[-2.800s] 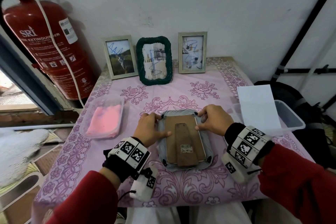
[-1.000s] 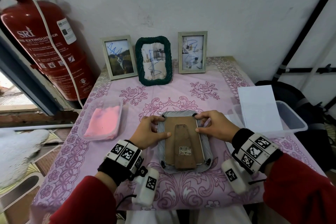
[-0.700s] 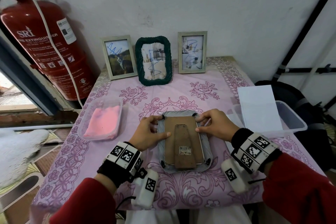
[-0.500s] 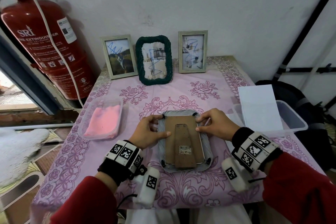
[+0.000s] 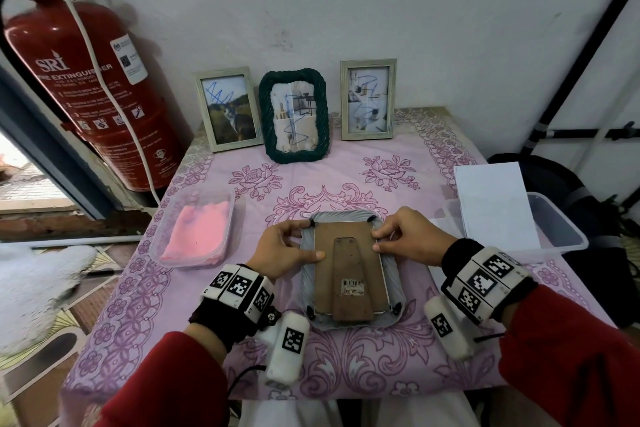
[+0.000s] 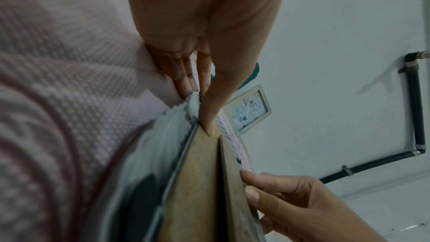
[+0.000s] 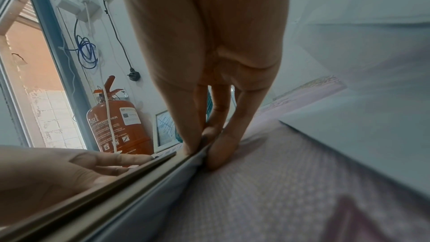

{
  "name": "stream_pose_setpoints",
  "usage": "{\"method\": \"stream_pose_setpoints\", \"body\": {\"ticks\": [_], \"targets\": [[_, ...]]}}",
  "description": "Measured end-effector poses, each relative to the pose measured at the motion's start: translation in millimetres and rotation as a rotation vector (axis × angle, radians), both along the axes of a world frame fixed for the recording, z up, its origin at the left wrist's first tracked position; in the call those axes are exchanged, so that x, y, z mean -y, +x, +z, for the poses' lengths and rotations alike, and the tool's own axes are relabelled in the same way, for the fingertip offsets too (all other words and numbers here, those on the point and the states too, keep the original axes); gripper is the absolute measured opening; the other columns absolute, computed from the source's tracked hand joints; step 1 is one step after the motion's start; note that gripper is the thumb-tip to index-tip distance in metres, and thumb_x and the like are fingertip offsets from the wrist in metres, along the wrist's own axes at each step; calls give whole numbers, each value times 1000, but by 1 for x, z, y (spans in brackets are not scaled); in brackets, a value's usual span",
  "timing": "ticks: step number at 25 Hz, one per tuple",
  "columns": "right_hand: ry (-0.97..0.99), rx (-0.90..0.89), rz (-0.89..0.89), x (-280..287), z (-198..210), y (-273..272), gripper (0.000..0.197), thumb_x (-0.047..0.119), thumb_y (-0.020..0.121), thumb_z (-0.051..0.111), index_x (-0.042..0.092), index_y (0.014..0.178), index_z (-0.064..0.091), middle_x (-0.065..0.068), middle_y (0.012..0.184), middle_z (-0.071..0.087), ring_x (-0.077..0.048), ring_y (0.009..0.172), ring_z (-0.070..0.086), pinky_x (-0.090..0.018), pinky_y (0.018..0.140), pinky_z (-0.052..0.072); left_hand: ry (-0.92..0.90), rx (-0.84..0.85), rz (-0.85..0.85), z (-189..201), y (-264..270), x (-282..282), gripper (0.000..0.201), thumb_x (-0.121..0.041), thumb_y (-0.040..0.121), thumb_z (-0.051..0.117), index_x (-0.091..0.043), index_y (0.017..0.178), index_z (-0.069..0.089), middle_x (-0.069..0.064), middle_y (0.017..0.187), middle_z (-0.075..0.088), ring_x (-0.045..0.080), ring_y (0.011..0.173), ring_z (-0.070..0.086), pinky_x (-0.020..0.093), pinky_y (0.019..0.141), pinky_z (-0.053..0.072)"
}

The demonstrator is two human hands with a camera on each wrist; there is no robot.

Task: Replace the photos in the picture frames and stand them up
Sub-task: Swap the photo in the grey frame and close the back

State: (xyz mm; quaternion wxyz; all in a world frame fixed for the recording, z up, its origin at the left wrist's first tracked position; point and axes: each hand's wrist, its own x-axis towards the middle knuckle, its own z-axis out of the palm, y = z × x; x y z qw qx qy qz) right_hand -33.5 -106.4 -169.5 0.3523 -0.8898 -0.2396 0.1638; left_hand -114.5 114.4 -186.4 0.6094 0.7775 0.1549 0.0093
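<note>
Grey frame (image 5: 349,267) lies face down at the near centre of the table (image 5: 346,180), brown backing board (image 5: 348,265) up, long axis running 12 to 6 o'clock, easel leg flat along it. Left hand (image 5: 282,251) sits at the frame's 10 o'clock, thumb pressed on the board, fingers curled round the upper-left rim by a black tab. Right hand (image 5: 408,239) sits at 2 o'clock, thumb tip on the board edge, fingers curled over the upper-right tab. Both hands are equally near; the far tabs lie directly under the fingertips. Whether those tabs are turned in or out is probably hidden by fingers. The photo, if seated, is not visible. Three frames stand at 12 o'clock.
</note>
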Motion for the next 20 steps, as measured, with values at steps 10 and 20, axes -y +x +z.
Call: {"method": "stream_pose_setpoints", "body": {"ticks": [10, 20], "targets": [[7, 10, -10, 1, 1, -2, 25, 6, 77, 74, -6, 99, 71, -11, 105, 70, -5, 93, 57, -7, 74, 41, 82, 19, -46, -5, -3, 2, 58, 6, 71, 74, -4, 124, 52, -3, 89, 44, 0, 61, 49, 4, 56, 44], [-92, 64, -52, -2, 8, -10, 45, 28, 65, 85, 3, 100, 72, -6, 104, 71, -8, 92, 62, -10, 72, 41, 191, -35, -174, 2, -16, -5, 54, -8, 83, 68, -8, 133, 49, 6, 118, 35, 11, 99, 45, 12, 89, 39]]}}
